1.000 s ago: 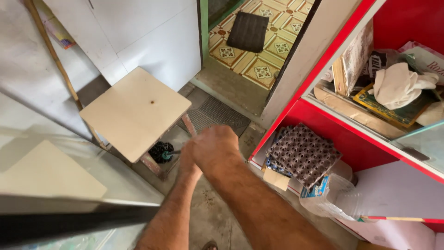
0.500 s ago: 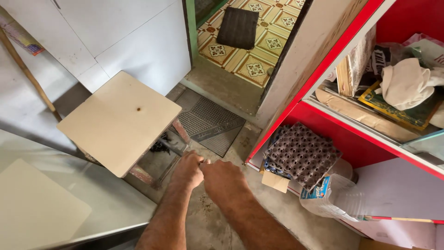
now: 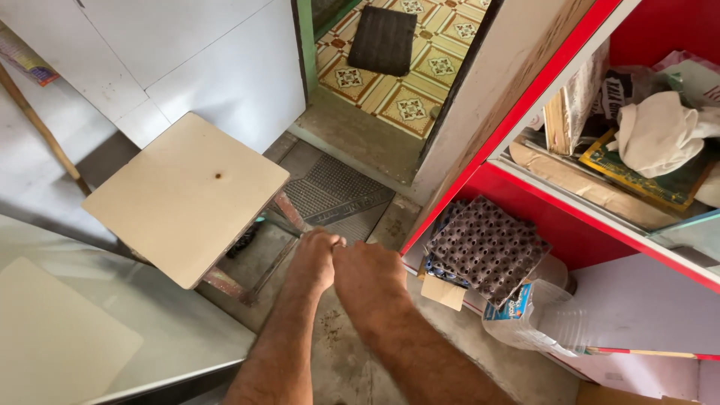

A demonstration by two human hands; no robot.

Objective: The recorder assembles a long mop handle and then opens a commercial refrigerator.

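My two hands meet low in the middle, above the concrete floor (image 3: 352, 352). My left hand (image 3: 315, 259) is curled into a fist with its back up. My right hand (image 3: 371, 281) sits just right of it, fingers curled, its thumb side touching the left knuckles, where a small pale spot shows. Nothing shows in either hand. Nearest to them are a wooden stool (image 3: 184, 195) with a pale square top on the left, and a dark egg tray (image 3: 487, 247) on the right.
A red shelf unit (image 3: 570, 225) on the right holds a white cloth (image 3: 656, 135), boards and papers. Below it lie a clear plastic bag (image 3: 540, 319) and a dark floor mat (image 3: 334, 195). White panels (image 3: 187, 52) stand behind the stool. A doorway shows patterned tiles (image 3: 409, 105).
My right hand lay over the left a second ago; now the two sit side by side. The view has shifted, with the stool now further left and the doorway nearer.
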